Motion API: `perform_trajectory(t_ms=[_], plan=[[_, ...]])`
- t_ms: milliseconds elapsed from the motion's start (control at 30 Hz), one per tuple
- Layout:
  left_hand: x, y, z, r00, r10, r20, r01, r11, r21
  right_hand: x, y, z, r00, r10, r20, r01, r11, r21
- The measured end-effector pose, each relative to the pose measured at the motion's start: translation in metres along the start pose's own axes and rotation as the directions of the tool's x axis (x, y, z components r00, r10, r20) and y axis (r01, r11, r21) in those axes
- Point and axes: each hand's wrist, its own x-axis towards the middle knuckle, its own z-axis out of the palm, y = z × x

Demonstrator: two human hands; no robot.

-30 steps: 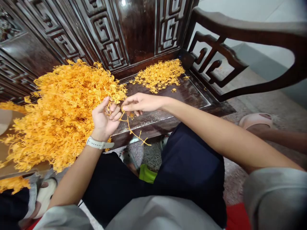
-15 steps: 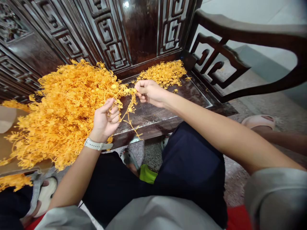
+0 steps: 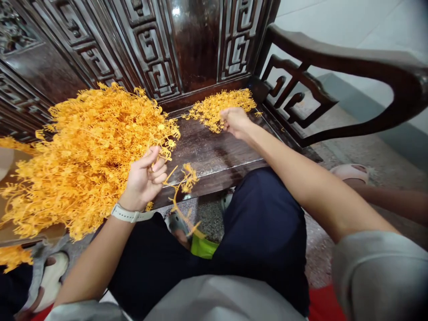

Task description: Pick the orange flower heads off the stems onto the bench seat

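Note:
My left hand (image 3: pixel 145 176) is closed, thumb against curled fingers, on an orange plastic flower sprig (image 3: pixel 180 211) beside the big pile. The sprig's branched stem dangles past the bench's front edge, blurred by motion. Behind that hand spreads the large pile of orange plastic flowers (image 3: pixel 90 151). Over at the right, my right hand (image 3: pixel 236 121) pinches at the front edge of a smaller heap of loose orange flower pieces (image 3: pixel 230 99). Yellow-orange bits show at its fingertips, though they blend with the heap.
The dark wooden bench seat (image 3: pixel 207 154) has a carved back (image 3: pixel 197 49) and a curved armrest (image 3: pixel 334 53) at the right. A cardboard box (image 3: pixel 56 232) lies under the big pile. Another person's foot in a pale shoe (image 3: pixel 50 276) is at lower left; a pink shoe (image 3: pixel 349 171) shows at right.
My right hand has moved right, away from the sprig beside my left hand, to the small heap. The stem below my left hand has swung down over the bench edge.

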Motion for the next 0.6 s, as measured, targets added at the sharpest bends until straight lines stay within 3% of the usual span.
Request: perform_trajectory(t_ms=[67,100,133,200,233,267,300,333,367,400,433,467,600], plan=[[0.002,0.004,-0.007,1.000,0.024,-0.008,-0.024,1.000,0.012,-0.004,0.014,-0.010,0.963,0.065,0.261,-0.012,0.980,-0.199],[0.004,0.006,-0.009,0.999,0.032,-0.018,-0.032,0.999,0.015,-0.008,0.018,-0.011,0.900,0.113,0.421,0.007,0.962,-0.274],[0.006,0.009,-0.011,0.999,0.037,-0.029,-0.037,0.999,0.017,-0.013,0.020,-0.011,0.800,0.169,0.576,0.046,0.940,-0.339],[0.009,0.012,-0.010,0.998,0.039,-0.048,-0.038,0.999,0.018,-0.020,0.018,-0.007,0.534,0.273,0.800,0.163,0.895,-0.414],[0.010,0.012,-0.008,0.998,0.039,-0.050,-0.038,0.999,0.020,-0.022,0.014,-0.006,0.474,0.252,0.843,0.198,0.903,-0.381],[0.010,0.012,-0.006,0.998,0.037,-0.044,-0.036,0.999,0.023,-0.022,0.010,-0.004,0.522,0.152,0.839,0.200,0.935,-0.293],[0.010,0.012,-0.004,0.999,0.033,-0.032,-0.032,0.999,0.027,-0.020,0.005,-0.003,0.643,-0.004,0.766,0.198,0.967,-0.161],[0.011,0.010,-0.001,1.000,0.026,-0.015,-0.025,0.999,0.031,-0.017,0.001,-0.003,0.780,-0.165,0.603,0.213,0.977,-0.009],[0.011,0.009,0.001,1.000,0.018,0.003,-0.018,0.999,0.035,-0.013,-0.003,-0.003,0.883,-0.277,0.379,0.247,0.961,0.126],[0.012,0.007,0.002,1.000,0.011,0.021,-0.012,0.999,0.039,-0.009,-0.006,-0.003,0.934,-0.317,0.164,0.278,0.935,0.220],[0.014,0.005,0.003,0.999,0.006,0.035,-0.007,0.999,0.043,-0.006,-0.007,-0.003,0.953,-0.301,0.022,0.284,0.919,0.273],[0.015,0.003,0.003,0.999,0.004,0.046,-0.006,0.999,0.047,-0.004,-0.007,-0.002,0.966,-0.257,-0.031,0.255,0.921,0.296],[0.022,-0.002,-0.001,0.995,0.003,0.101,-0.011,0.997,0.072,-0.011,0.000,0.005,0.981,-0.146,0.127,0.121,0.974,0.191]])
